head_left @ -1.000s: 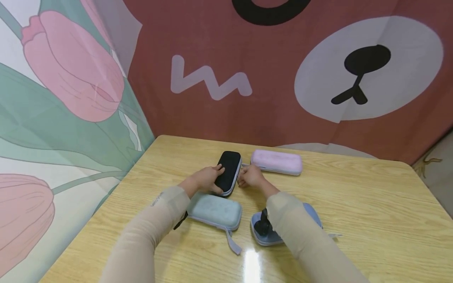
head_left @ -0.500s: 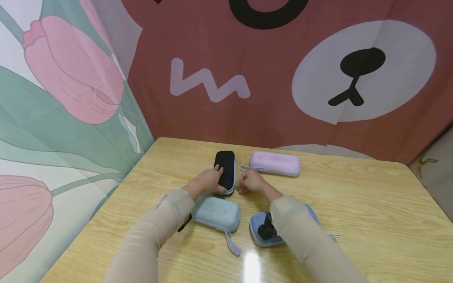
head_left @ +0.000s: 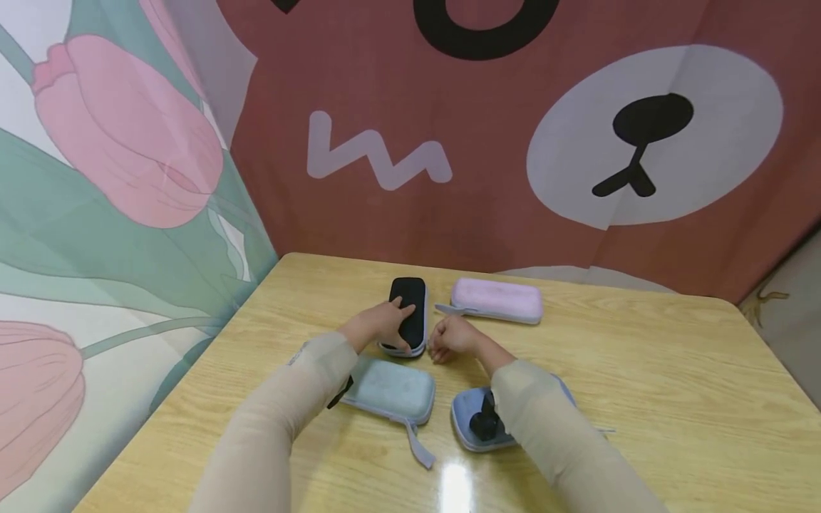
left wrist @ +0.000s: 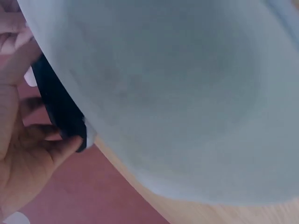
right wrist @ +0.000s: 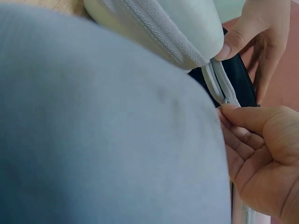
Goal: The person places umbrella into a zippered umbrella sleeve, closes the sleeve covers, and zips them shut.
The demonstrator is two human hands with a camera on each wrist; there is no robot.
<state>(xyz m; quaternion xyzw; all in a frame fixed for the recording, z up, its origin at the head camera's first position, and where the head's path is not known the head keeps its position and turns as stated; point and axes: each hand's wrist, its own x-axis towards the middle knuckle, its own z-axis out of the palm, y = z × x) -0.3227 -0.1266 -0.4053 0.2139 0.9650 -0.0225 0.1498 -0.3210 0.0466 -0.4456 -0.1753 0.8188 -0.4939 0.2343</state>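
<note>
A black zip case (head_left: pixel 408 291) with a light zipper edge lies lengthwise on the table. My left hand (head_left: pixel 385 322) holds it from the left, fingers across the top and thumb at the near end. In the right wrist view the left thumb (right wrist: pixel 226 50) presses beside the light zipper (right wrist: pixel 218 83). At the case's near right corner, my right hand (head_left: pixel 454 338) pinches the zipper pull (right wrist: pixel 226 101) between thumb and fingers, the other fingers curled. A pale teal case (left wrist: pixel 177 93) sits just in front and hides part of the black case in the left wrist view.
A lilac case (head_left: pixel 497 298) with a grey strap lies at the back right. Under my right forearm lies a blue case (head_left: pixel 467 407), overlapped by a black wrist device (head_left: pixel 485 422). The teal case's strap (head_left: pixel 420 447) points toward the near edge. A printed curtain (head_left: pixel 487 228) stands behind the table (head_left: pixel 641 356).
The black case has shifted slightly left and turned straighter away from me. My right hand has slid nearer along its right side to the near corner. The left hand still holds the case.
</note>
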